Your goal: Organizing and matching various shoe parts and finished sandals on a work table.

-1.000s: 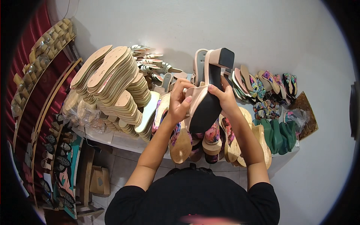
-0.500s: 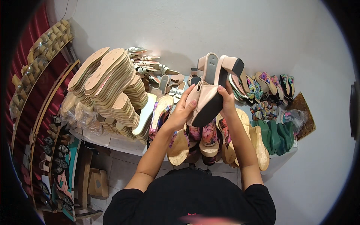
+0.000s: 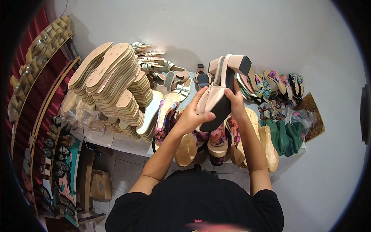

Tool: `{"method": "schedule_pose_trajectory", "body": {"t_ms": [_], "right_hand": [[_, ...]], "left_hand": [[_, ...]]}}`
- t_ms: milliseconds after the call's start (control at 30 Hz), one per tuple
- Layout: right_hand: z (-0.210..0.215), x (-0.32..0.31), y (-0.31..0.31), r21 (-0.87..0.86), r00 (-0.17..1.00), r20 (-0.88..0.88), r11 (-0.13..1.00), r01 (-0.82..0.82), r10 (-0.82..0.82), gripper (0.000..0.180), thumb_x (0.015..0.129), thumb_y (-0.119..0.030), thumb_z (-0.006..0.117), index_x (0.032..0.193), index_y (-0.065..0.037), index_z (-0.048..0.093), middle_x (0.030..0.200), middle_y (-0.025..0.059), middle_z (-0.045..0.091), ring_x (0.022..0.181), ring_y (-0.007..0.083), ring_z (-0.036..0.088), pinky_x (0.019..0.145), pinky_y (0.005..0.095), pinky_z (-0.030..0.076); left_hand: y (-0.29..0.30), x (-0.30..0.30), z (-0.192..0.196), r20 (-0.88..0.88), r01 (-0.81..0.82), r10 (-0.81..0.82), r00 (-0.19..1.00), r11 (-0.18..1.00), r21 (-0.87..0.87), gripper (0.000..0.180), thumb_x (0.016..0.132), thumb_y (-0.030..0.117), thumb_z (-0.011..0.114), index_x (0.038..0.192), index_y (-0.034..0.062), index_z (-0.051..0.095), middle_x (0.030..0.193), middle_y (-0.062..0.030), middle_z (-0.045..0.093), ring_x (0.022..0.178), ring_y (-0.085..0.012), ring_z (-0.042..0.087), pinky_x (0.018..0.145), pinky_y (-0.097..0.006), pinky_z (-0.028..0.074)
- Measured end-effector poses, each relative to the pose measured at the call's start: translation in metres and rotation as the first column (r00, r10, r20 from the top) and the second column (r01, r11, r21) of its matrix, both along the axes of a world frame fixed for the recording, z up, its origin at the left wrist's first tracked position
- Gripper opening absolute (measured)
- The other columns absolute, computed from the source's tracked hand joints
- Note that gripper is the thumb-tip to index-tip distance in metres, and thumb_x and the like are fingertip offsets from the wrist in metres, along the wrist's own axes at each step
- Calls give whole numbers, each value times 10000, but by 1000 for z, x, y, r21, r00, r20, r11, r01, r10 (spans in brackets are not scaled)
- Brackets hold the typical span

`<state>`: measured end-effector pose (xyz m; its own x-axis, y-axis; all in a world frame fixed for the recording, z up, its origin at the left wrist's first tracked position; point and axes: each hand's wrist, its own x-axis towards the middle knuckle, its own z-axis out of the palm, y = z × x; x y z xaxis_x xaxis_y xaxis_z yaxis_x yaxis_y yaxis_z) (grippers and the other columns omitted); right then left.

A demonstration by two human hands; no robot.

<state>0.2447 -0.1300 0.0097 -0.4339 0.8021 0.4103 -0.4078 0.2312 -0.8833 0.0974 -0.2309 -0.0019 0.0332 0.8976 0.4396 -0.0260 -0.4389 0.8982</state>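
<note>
Above the table I hold a pair of pale pink block-heel mules (image 3: 210, 98) pressed together, heels pointing away from me and toes toward me. My left hand (image 3: 193, 116) grips them from the left side, its thumb lying across the toe end. On the right, my right hand (image 3: 235, 102) is closed round the black-soled shoe, thumb near the strap. The black sole of the right shoe faces right and up. Below my hands lie flower-patterned sandals (image 3: 217, 145) and pale wooden-looking shoe soles (image 3: 186, 152).
Tall stacks of beige insoles (image 3: 112, 69) stand at the table's left. Strappy white sandals (image 3: 184, 91) lie behind them. At the right are green wedge soles (image 3: 284, 137), colourful slippers (image 3: 276, 83) and a clear plastic bag (image 3: 303, 120). Shelves of shoes (image 3: 62, 166) line the far left.
The pair has turned in my hands, so the grey inside of the left shoe shows less. My left thumb has shifted toward the toe end and sticks out across it.
</note>
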Motion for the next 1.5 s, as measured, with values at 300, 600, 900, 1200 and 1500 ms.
{"method": "schedule_pose_trajectory", "body": {"t_ms": [300,600,900,1200,1500], "right_hand": [[39,7,-3,86,909,401,993,87,-114,521,752,-333,598,1094,33,454,977,111,532,906,181,505,824,275,385],[97,-38,23,-108,925,377,989,102,-54,277,721,-265,638,825,-16,575,725,40,566,618,113,537,571,249,422],[124,-35,87,69,904,366,975,210,-221,282,681,-242,647,795,1,560,698,68,573,588,135,552,546,259,451],[92,26,175,592,655,452,753,287,-605,235,668,-183,645,772,12,564,716,72,582,646,139,554,611,273,446],[0,68,248,654,554,551,735,179,-624,407,593,-260,665,870,26,580,800,160,616,749,263,609,672,331,468]], "left_hand": [[-14,18,13,-239,-216,226,944,974,66,835,577,136,669,1305,64,265,1130,-215,483,1041,-289,502,880,-329,376],[6,-2,50,-347,-337,436,831,889,311,859,566,132,649,1311,48,230,1105,-268,464,1032,-394,475,871,-385,380],[99,-65,81,-383,-200,177,907,979,-22,815,714,510,583,1282,20,265,1076,-286,500,952,-362,539,823,-361,425],[267,-115,-16,-944,-301,-195,266,913,-274,501,764,433,538,983,-14,595,971,-198,591,875,-289,581,759,-346,448],[331,-146,-146,-874,-421,-449,-185,840,-342,393,743,318,574,957,-11,594,974,-181,591,928,-310,557,790,-382,439]]}}
